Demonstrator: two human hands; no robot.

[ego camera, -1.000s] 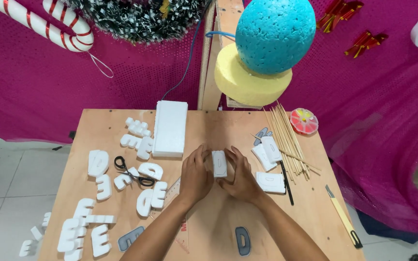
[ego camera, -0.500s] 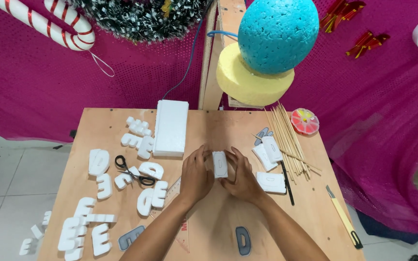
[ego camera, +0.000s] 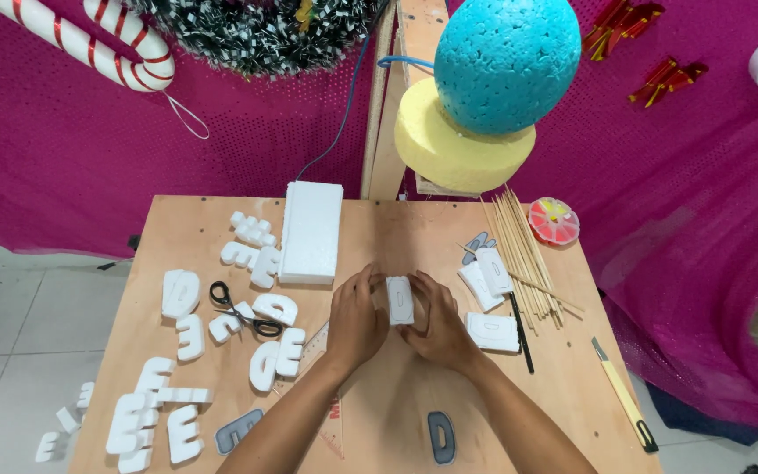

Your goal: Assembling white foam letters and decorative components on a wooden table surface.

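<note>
Left hand (ego camera: 357, 320): fingers curled on the small white foam block (ego camera: 399, 299), gripping its left edge.
Right hand (ego camera: 439, 320): closed on its right edge.
Block: mid wooden desk (ego camera: 396, 228).
Handling: probably light, crumbly; hold sides gently.

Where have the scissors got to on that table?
In the head view the scissors lie on the left part of the wooden table, among the white foam letters, left of the left hand.

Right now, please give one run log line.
left hand + right hand: holding small white foam block | above wooden table
</note>
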